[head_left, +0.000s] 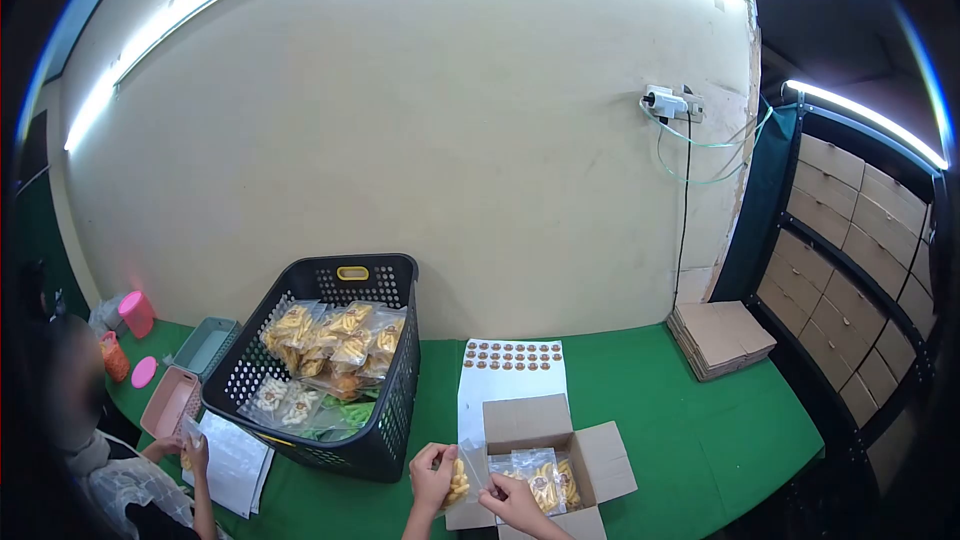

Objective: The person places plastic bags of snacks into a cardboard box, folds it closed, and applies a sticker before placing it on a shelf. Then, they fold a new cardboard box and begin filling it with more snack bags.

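Observation:
My left hand (432, 476) grips a small clear plastic bag of yellow snack pieces (459, 483) by its filled side. The fingers of my right hand (513, 503) pinch the clear, unfilled end of the same bag. Both hands are in front of the left side of an open cardboard box (526, 419). Inside the box stand several snack bags (543, 487) with round stickers on them. Behind the box lies a white sheet (484, 387) with rows of round brown stickers (513, 347) along its top.
A black basket (392, 430) full of bagged snacks stands to the left. Folded cardboard (722, 332) is stacked at the back right. At far left a person (135, 485) holds a bag near a pink basket (171, 400) and papers (232, 455). Boxes (825, 305) fill a rack.

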Demonstrator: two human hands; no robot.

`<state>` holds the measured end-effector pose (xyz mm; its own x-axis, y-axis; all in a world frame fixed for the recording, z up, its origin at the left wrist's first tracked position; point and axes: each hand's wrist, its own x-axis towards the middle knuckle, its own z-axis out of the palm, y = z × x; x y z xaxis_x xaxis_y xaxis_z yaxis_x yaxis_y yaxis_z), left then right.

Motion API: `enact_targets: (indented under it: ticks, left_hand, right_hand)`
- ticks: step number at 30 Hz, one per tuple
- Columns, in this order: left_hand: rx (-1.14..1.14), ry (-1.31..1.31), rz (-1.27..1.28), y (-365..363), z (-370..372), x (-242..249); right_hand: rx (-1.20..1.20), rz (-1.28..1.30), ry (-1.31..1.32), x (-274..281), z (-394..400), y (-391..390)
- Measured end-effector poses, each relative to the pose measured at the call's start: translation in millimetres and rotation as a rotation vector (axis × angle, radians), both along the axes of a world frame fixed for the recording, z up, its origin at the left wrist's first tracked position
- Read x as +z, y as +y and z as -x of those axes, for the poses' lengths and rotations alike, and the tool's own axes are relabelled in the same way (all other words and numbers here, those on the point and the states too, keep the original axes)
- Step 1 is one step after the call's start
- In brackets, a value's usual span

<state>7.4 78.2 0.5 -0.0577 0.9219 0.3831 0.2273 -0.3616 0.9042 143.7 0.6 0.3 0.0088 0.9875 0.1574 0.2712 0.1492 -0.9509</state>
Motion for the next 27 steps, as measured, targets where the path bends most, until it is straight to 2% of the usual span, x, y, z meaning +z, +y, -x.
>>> enact_targets:
  ticks: [3,6,10,13,14,17,20,23,24,27]
  left_hand:
    - [-0.014,0.003,-0.001,-2.1,-3.4,2.6]
    - [-0.154,-0.022,0.103,2.5,0.8,-10.9]
    - [-0.15,0.016,-0.09,1.2,2.2,-22.1]
    - [-0.111,0.322,-0.373,-18.8,3.5,-0.8]
    - [-0.186,0.304,-0.425,-23.2,0.1,4.0]
    - [-0.375,0.376,-0.3,-40.4,-1.5,9.6]
    - [-0.253,0.203,-0.257,-33.1,0.0,-10.5]
    - [-0.184,0.168,-0.218,-28.0,5.7,-7.3]
    - [-0.165,0.17,-0.2,-27.4,7.6,-5.3]
    - [-0.219,0.16,-0.177,-18.8,12.5,-21.6]
  right_hand:
    - [0.029,-0.019,0.092,-13.1,-0.2,-2.3]
    - [0.087,0.085,0.399,-22.8,1.1,-4.6]
    - [0.028,0.202,0.482,-32.9,-9.7,-2.4]
    - [-0.031,0.154,0.578,-25.3,-14.8,3.8]
    - [-0.027,0.109,0.585,-24.3,-15.5,7.4]
    - [-0.02,0.068,0.538,-9.4,-7.9,10.7]
    - [-0.053,0.019,0.314,-17.4,-3.4,18.7]
    - [-0.414,-0.396,-0.147,9.2,4.8,20.5]
    - [-0.483,-0.402,-0.246,15.0,4.6,21.3]
    - [-0.147,-0.529,-0.52,19.8,-9.0,32.7]
